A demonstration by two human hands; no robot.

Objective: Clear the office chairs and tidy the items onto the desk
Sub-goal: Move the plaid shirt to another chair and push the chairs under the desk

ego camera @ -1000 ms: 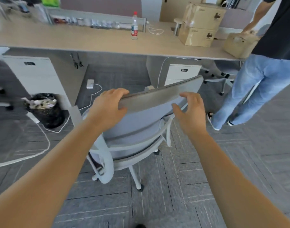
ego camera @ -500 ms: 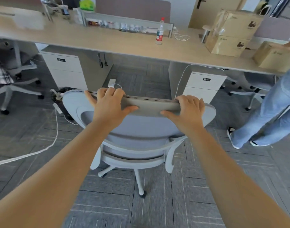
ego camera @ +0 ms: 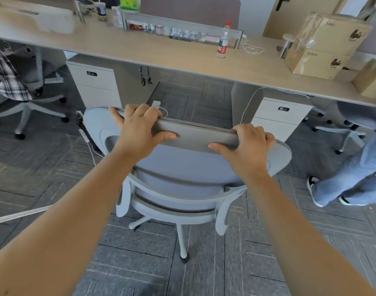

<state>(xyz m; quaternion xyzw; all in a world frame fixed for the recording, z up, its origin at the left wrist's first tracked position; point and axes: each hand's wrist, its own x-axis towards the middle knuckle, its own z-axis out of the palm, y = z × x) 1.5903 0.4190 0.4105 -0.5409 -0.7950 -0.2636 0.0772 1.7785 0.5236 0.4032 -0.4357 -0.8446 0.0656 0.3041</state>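
A grey office chair (ego camera: pixel 182 167) stands in front of me, its back towards me, facing the long wooden desk (ego camera: pixel 161 54). My left hand (ego camera: pixel 138 129) grips the top edge of the backrest on the left. My right hand (ego camera: pixel 249 144) grips the same edge on the right. The seat of this chair is hidden behind the backrest. Another chair (ego camera: pixel 14 90) at the far left carries a checked cloth (ego camera: pixel 5 80) over it.
On the desk stand a water bottle (ego camera: pixel 223 41), stacked cardboard boxes (ego camera: pixel 323 45) and a shelf of small items (ego camera: pixel 174 30). White drawer units (ego camera: pixel 95 84) sit under it, with cables on the floor. A person in jeans (ego camera: pixel 353 178) stands at the right beside a third chair (ego camera: pixel 351 122).
The chair has swung round from a slanted pose to square with the desk, both hands staying on its backrest. The person in jeans now sits further right in view.
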